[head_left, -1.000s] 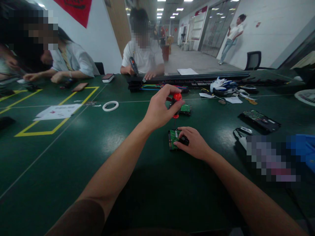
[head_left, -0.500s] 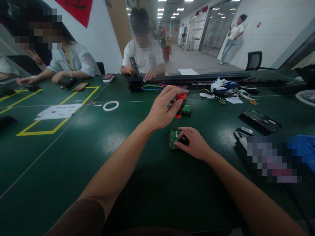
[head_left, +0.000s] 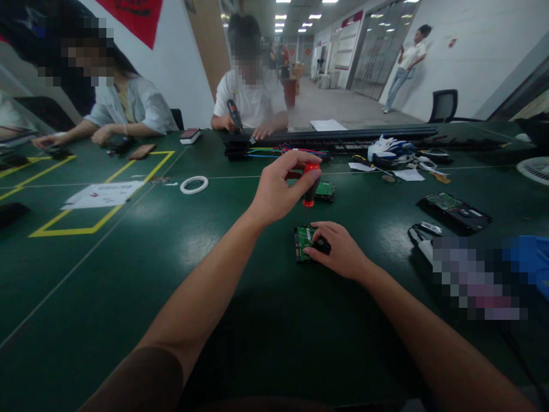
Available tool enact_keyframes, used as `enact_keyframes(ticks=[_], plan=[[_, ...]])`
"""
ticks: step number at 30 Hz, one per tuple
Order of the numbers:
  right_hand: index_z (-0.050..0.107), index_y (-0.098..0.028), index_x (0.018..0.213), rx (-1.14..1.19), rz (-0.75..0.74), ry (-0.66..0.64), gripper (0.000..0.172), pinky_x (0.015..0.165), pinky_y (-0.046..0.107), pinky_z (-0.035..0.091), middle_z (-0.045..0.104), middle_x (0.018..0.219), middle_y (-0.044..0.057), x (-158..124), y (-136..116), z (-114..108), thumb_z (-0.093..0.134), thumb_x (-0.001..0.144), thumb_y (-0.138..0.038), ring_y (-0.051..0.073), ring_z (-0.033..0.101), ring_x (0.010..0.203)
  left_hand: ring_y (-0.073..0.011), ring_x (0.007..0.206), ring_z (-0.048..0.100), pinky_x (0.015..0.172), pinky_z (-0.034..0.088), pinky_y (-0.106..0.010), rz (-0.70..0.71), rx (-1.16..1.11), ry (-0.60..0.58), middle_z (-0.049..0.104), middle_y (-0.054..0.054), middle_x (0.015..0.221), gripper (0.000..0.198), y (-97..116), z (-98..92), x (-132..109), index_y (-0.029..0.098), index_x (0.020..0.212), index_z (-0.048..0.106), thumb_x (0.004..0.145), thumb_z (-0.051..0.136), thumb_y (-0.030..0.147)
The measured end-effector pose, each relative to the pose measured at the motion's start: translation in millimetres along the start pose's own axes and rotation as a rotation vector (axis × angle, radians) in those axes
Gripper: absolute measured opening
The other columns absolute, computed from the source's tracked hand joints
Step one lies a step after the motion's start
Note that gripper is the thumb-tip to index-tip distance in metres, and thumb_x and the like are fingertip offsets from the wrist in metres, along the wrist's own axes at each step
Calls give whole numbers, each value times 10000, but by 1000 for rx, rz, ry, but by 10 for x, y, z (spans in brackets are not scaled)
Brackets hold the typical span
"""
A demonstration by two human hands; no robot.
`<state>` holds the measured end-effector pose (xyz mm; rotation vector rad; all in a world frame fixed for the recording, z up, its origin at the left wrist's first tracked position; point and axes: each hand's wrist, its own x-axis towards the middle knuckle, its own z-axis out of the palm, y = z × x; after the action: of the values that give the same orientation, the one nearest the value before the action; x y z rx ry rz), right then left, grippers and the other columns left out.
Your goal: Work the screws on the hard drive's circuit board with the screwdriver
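My left hand (head_left: 285, 186) is closed round the red and black handle of a screwdriver (head_left: 309, 194), which stands nearly upright. Its thin shaft points down at the far edge of a hard drive (head_left: 302, 243) with a green circuit board facing up. From the right, my right hand (head_left: 338, 249) grips the drive on the table, thumb on the near side and fingers on the far side. The hand covers part of the board. Behind the screwdriver lies a second hard drive (head_left: 326, 191), also board side up.
On the green table (head_left: 206, 309), a larger black drive (head_left: 454, 212) and a cable (head_left: 418, 234) lie right. A white ring (head_left: 194, 185) and paper (head_left: 100, 194) lie left. White-blue gloves (head_left: 390, 150) and long black bars (head_left: 355, 136) are at the back. A person (head_left: 249, 97) opposite holds a power tool (head_left: 234, 114).
My left hand and the screwdriver handle have shifted slightly left, and the grip round the handle has turned a little. My right hand and the hard drive stay in place.
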<state>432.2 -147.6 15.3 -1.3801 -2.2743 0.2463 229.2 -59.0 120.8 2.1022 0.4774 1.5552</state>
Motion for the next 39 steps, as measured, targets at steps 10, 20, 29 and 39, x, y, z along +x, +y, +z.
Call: enact_keyframes(ticks=[10, 20, 29, 39], plan=[[629, -232, 995, 16, -3, 6, 264, 1142, 577, 444, 651, 1411, 128, 2, -10, -17, 709, 934, -477, 329, 595, 1323, -144, 882, 704, 817, 590, -287, -197, -372, -32, 726, -44, 988, 65, 28, 47, 18, 189, 1001, 634, 948, 619, 224], [623, -234, 978, 40, -26, 35, 260, 1125, 571, 453, 676, 1371, 135, 7, 6, -6, 727, 917, -464, 328, 619, 1303, -100, 590, 603, 592, 529, -230, -412, -657, 21, 580, 37, 683, 96, 109, 186, 5, 212, 926, 567, 976, 548, 293], [613, -232, 979, 24, -36, 27, 248, 1129, 563, 452, 673, 1371, 132, 5, 15, -5, 721, 928, -450, 315, 619, 1293, -79, 571, 617, 518, 506, -195, -422, -582, 60, 618, 43, 724, 293, 80, 263, -20, 220, 925, 558, 970, 675, 484], [625, -234, 984, 13, -11, 13, 269, 1145, 582, 443, 662, 1400, 127, 4, 6, -14, 714, 930, -482, 322, 604, 1319, -51, 497, 467, 475, 378, -195, -308, -254, 194, 536, 58, 618, 406, 166, 212, 15, 198, 739, 538, 905, 774, 484]])
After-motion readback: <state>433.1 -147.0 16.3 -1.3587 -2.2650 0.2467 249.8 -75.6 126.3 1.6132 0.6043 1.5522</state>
